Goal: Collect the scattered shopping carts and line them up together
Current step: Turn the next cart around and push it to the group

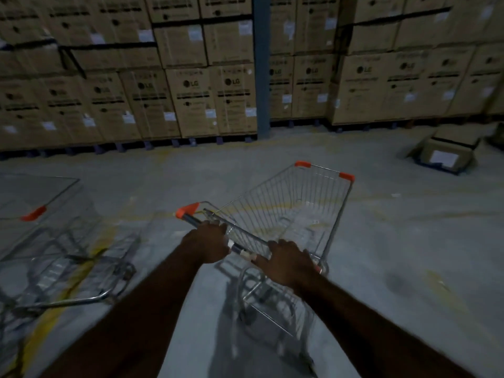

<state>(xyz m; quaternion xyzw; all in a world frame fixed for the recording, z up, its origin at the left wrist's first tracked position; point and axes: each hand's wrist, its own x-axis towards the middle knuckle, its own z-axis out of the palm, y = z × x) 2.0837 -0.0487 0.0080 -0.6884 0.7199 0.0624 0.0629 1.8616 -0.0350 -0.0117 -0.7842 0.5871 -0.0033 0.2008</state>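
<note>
On floor (409, 241), cart (300, 197) nose far-right.

The warehouse scene is dim and cold in colour, and the floor (395, 241) looks grey. A soft dark shadow of the cart (300, 192) falls on the floor toward the viewer. Motion blur smears the second cart (62, 257) at the left and the stacked boxes (191, 105), and the wide lens bends straight lines near the edges.
</note>
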